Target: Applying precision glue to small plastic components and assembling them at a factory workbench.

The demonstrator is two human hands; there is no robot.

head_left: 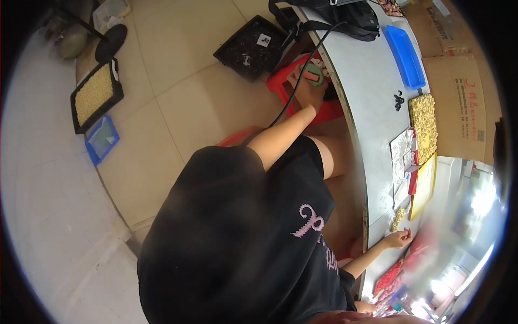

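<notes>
My left hand (307, 93) reaches down beside the table to a red plastic stool (278, 85). Its fingers curl round a round green thing (316, 74) with an orange-pink middle; its exact kind is unclear. Pale bits lie on the stool next to it. My right hand (398, 239) rests over the grey table (372, 135) at the lower right, fingers drawn together; whatever is in them is too small to make out. Just beyond that hand lies a short cluster of small yellowish pieces (398, 218).
Along the table's far edge are a blue tray (406, 58), a tray of yellowish pieces (423, 124), a yellow tray (423, 186) and white paper (399, 159). A black bag (345, 20) and cable lie above. Black trays (253, 48) stand on the floor. Cardboard boxes (464, 102) stand behind.
</notes>
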